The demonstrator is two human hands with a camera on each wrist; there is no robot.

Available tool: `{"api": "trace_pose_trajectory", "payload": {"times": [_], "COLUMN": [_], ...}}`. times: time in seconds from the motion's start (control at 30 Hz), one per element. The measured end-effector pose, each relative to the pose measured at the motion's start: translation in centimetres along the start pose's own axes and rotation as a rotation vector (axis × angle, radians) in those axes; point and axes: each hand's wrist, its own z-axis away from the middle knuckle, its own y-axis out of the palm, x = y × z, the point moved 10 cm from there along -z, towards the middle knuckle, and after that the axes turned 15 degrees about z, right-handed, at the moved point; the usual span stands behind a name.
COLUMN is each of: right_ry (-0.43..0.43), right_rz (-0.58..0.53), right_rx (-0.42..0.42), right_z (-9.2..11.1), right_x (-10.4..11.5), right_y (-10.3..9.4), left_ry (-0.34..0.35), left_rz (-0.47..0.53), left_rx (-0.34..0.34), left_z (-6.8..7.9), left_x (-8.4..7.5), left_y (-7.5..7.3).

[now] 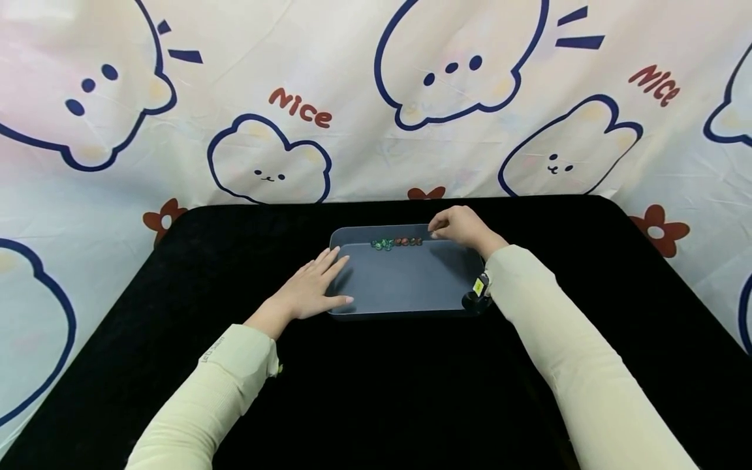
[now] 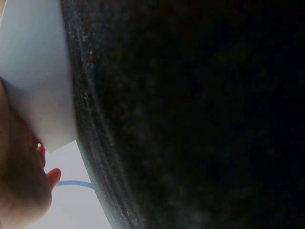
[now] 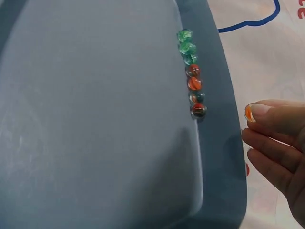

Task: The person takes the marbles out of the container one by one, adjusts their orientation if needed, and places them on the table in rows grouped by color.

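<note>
The right hand (image 1: 461, 225) is pinching a partly hidden, orange-streaked marble (image 3: 248, 113) near the far rim of the tray (image 1: 405, 281). The left hand (image 1: 311, 287) is splaying its fingers over the left rim. A row of marbles (image 3: 194, 83) is lining the far wall, tray floor stretching nearward.

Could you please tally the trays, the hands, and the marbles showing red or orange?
Blue-grey tray: 1
Left hand plus right hand: 2
Marbles showing red or orange: 5, including the pinched marble
Total: 8
</note>
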Motion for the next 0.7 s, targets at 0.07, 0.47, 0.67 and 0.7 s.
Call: {"api": "trace_pose_trajectory", "payload": {"times": [0.07,0.47,0.67,0.7], "right_ry": [0.005,0.012,0.020,0.027], "right_rz": [-0.020,-0.092,-0.115,-0.121], "right_rx": [0.008,-0.026,-0.042,-0.045], "right_z": [0.2,2.2,3.2,3.4], "right_x": [-0.3,-1.7,-2.2,-2.4], "right_y": [0.0,-0.7,-1.2,-1.2], "left_ry": [0.004,0.021,0.022,0.022], "left_rz": [0.003,0.023,0.018,0.018], "left_rx": [-0.001,-0.002,-0.007,-0.008], "left_z": [0.0,0.0,0.0,0.0], "left_x": [0.0,-0.1,-0.2,-0.2], "left_y": [0.0,0.2,0.1,0.1]}}
